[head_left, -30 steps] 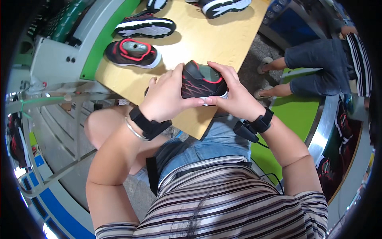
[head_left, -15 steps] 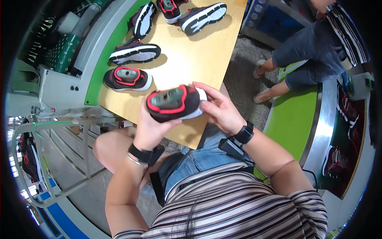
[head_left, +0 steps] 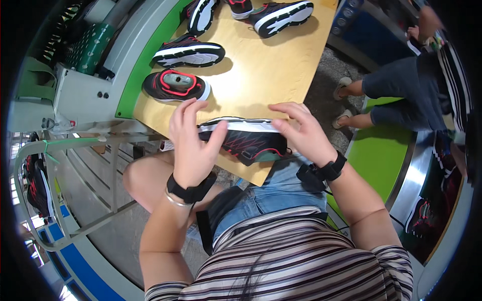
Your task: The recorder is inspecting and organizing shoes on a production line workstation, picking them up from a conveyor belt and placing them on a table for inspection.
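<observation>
From the head camera, both hands grip one black sneaker (head_left: 246, 140) held on its side just above the near corner of the desk (head_left: 261, 85). The left hand (head_left: 193, 145) clasps the heel end with fingers spread upright along the white sole edge; the right hand (head_left: 301, 133) wraps the toe end from above. The shoe's upper is dark mesh with thin red line patterning, its sole a pale, smooth rubber strip, and a greenish patch shows at the lower edge. Each wrist carries a black band.

The desk is a smooth, light-coloured plywood sheet with a green border along its left edge. On it lie more shoes of the same make: one upright with a red collar and grey insole (head_left: 175, 86), another on its side showing a white sole (head_left: 190, 52), and others near the far edge (head_left: 281, 15).

To the left stand grey metal frames and a perforated green panel. The floor is grey concrete with green and blue painted strips. Another person's sandalled feet (head_left: 346, 100) stand to the right.
</observation>
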Tool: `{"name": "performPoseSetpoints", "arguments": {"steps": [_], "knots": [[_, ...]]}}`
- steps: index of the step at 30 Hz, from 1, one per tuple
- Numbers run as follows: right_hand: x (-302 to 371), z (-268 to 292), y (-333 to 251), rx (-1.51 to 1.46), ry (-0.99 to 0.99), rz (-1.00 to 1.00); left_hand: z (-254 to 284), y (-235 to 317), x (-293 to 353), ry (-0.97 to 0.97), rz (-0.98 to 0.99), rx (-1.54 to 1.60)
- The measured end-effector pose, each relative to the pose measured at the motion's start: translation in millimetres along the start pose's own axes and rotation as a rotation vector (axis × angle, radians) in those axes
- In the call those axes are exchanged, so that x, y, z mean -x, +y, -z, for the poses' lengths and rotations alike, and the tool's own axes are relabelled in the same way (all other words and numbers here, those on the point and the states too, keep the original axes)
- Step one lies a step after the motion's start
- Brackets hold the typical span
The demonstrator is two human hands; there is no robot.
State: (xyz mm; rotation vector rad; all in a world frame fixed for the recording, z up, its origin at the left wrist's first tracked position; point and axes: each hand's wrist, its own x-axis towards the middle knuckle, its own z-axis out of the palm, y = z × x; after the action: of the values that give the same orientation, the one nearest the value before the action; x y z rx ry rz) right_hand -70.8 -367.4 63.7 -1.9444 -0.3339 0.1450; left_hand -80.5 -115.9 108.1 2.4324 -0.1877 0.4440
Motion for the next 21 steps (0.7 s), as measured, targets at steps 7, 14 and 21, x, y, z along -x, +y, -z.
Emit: {"name": "performPoseSetpoints", "arguments": {"steps": [7, 14, 21], "knots": [[-27, -24, -8, -0.058, -0.097, -0.166, -33, -22, 8, -0.183, 0.279, 0.083], [-37, -25, -4, -0.019, -0.213, -0.135, -13, -68, 18, -0.358, 0.434, 0.741], [-56, -21, 5, -0.119, -0.247, -0.316, -9, -89, 11, -0.127, 0.734, 1.263]]}}
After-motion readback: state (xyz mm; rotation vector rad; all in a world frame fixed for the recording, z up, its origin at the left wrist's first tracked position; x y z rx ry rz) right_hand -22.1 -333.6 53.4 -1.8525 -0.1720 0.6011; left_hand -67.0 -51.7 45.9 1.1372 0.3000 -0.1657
